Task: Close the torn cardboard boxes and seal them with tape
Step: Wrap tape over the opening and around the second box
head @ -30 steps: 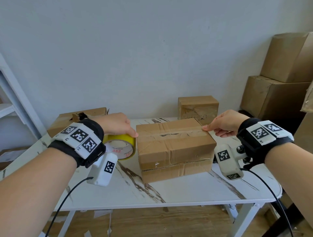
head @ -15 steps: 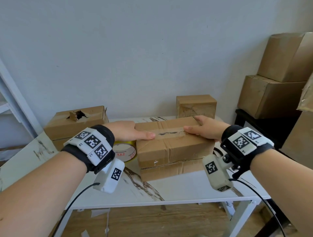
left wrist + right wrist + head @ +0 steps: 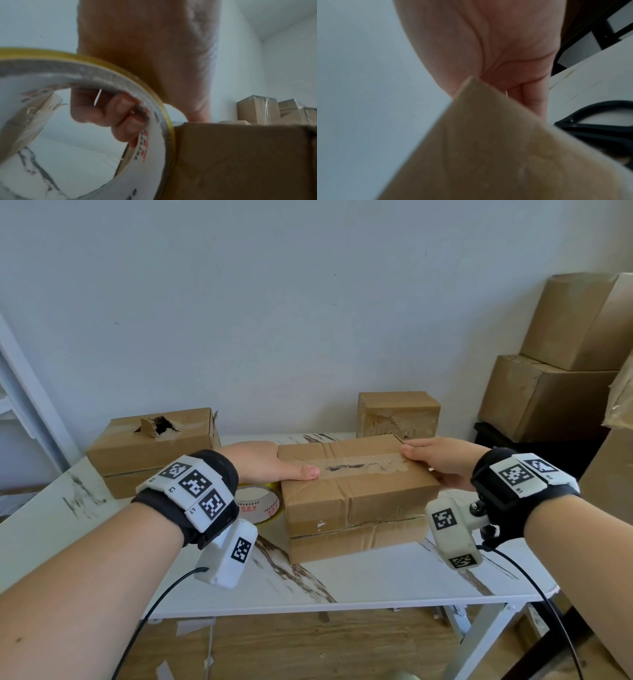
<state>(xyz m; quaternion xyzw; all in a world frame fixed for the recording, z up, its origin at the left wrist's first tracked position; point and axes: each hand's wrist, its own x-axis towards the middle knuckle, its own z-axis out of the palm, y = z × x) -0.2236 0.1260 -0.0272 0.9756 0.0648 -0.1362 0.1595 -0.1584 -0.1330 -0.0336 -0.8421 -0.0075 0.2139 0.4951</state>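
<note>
A closed cardboard box [image 3: 356,494] lies mid-table on a flatter box, with a clear tape strip [image 3: 359,465] running along its torn top seam. My left hand [image 3: 274,470] is at the box's left end, its thumb pressing the strip. In the left wrist view its fingers [image 3: 123,116] curl through the core of the yellow tape roll [image 3: 154,94], which touches the box [image 3: 240,155]. My right hand [image 3: 442,463] lies over the right end, thumb on top and fingers down the end face. The right wrist view shows that palm [image 3: 505,54] over the box corner [image 3: 488,148].
A box with a torn hole [image 3: 150,440] stands at the back left of the white marble table [image 3: 342,583], and a small box [image 3: 399,414] at the back middle. Black scissors [image 3: 599,121] lie right of the central box. Large boxes [image 3: 548,392] are stacked at the right.
My right hand slid from the middle of the box top out to its right end. The left thumb stayed pressed near the left end, with the roll still held.
</note>
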